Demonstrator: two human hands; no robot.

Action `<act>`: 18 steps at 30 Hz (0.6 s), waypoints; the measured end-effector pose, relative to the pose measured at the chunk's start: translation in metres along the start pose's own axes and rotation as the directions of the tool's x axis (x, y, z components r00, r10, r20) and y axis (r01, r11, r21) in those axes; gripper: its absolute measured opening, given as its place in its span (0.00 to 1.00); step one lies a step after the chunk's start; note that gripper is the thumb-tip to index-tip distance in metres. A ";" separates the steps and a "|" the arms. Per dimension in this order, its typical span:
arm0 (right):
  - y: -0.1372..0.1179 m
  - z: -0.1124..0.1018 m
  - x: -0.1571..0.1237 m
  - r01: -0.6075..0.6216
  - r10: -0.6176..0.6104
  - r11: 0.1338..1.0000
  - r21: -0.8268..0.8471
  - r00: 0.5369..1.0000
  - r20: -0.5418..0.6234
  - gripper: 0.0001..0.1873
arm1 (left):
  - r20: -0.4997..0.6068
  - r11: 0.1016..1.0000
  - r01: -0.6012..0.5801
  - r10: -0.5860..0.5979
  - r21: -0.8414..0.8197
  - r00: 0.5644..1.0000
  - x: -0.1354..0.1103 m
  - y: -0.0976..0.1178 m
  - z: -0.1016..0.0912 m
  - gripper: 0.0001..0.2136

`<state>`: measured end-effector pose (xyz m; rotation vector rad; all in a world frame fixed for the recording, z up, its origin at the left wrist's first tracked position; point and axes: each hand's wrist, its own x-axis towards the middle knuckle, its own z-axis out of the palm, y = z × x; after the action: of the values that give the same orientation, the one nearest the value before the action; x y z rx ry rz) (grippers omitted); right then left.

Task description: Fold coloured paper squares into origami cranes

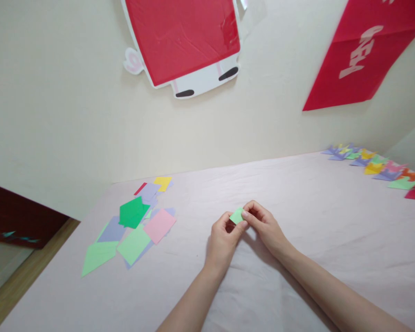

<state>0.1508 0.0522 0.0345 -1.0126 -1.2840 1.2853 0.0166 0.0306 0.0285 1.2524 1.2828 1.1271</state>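
A small light green folded paper (236, 215) is pinched between both my hands above the pale pink table cover (297, 221). My left hand (223, 240) grips its lower left side with thumb and fingers closed. My right hand (264, 226) grips its right side, fingers curled around the edge. Both hands meet at the middle of the table, a little above its surface.
A loose pile of coloured paper sheets (134, 226) lies to the left, in green, pink, purple and yellow. A row of folded paper figures (376, 163) lines the far right edge. Red posters (183, 37) hang on the wall behind.
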 end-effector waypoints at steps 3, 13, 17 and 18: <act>0.000 0.000 -0.001 -0.017 0.017 0.999 0.029 1.000 -0.001 0.17 | -0.004 0.999 0.014 -0.014 -0.046 1.000 0.000 0.002 0.002 0.09; -0.001 -0.007 0.001 -0.026 0.026 1.000 0.009 0.997 0.075 0.15 | 0.028 0.989 -0.058 0.055 0.138 0.998 -0.003 0.005 -0.002 0.06; 0.002 -0.007 0.002 -0.047 0.046 0.998 0.046 0.999 0.021 0.16 | 0.006 0.978 -0.076 0.077 0.193 0.997 -0.005 0.003 -0.003 0.09; 0.003 -0.007 0.002 -0.054 0.053 0.997 0.061 0.998 0.018 0.16 | 0.005 0.979 -0.076 0.076 0.191 0.997 -0.005 0.003 -0.003 0.11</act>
<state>0.1571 0.0555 0.0315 -1.0013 -1.2295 1.3681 0.0142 0.0259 0.0318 1.4533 1.3807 1.0779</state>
